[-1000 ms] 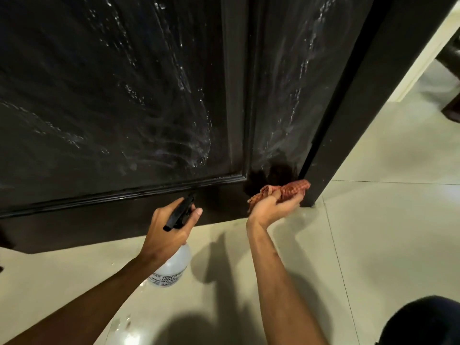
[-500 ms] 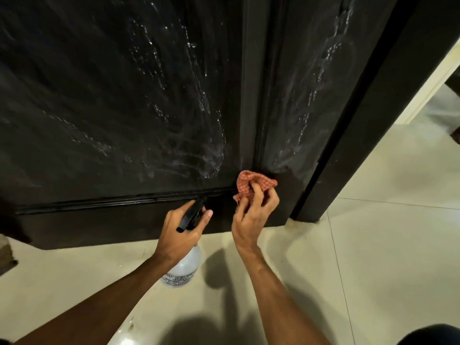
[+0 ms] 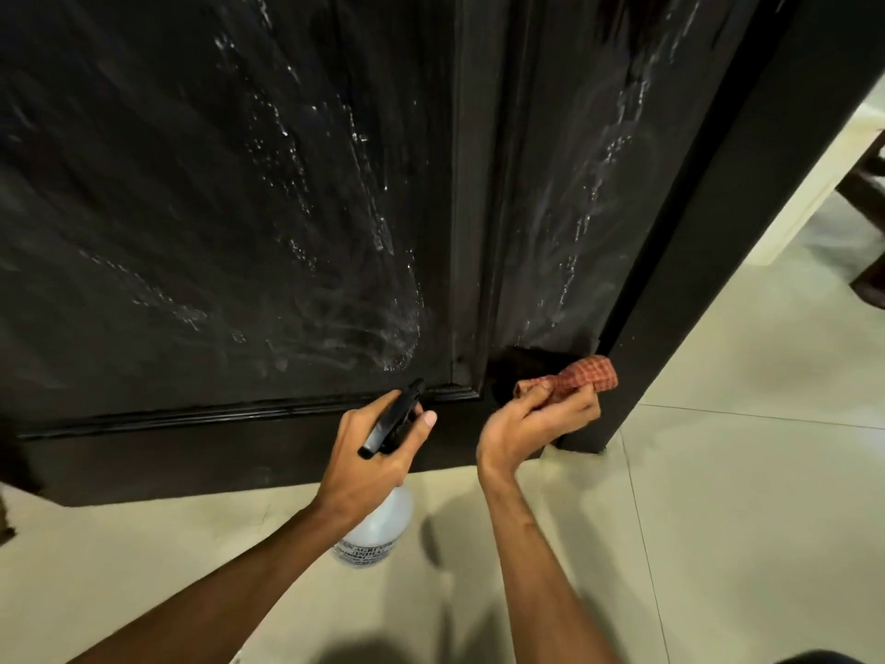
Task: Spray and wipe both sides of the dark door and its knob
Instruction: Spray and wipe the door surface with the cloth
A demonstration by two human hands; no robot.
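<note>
The dark door (image 3: 230, 194) fills the upper view, its lower panels streaked with wet spray and wipe marks. My left hand (image 3: 371, 452) grips the black trigger head of a clear spray bottle (image 3: 378, 529), held low in front of the door's bottom rail. My right hand (image 3: 536, 426) holds a bunched red checked cloth (image 3: 582, 378) against the door's lower right corner, beside the frame. The knob is out of view.
The dark door frame (image 3: 709, 232) stands right of the cloth. Pale tiled floor (image 3: 718, 519) spreads below and to the right. Beyond the frame a lit room shows a dark furniture leg (image 3: 867, 194).
My right hand with the cloth swept left along the bottom of the door, then back right to the corner by the frame. The left hand kept hold of the bottle.
</note>
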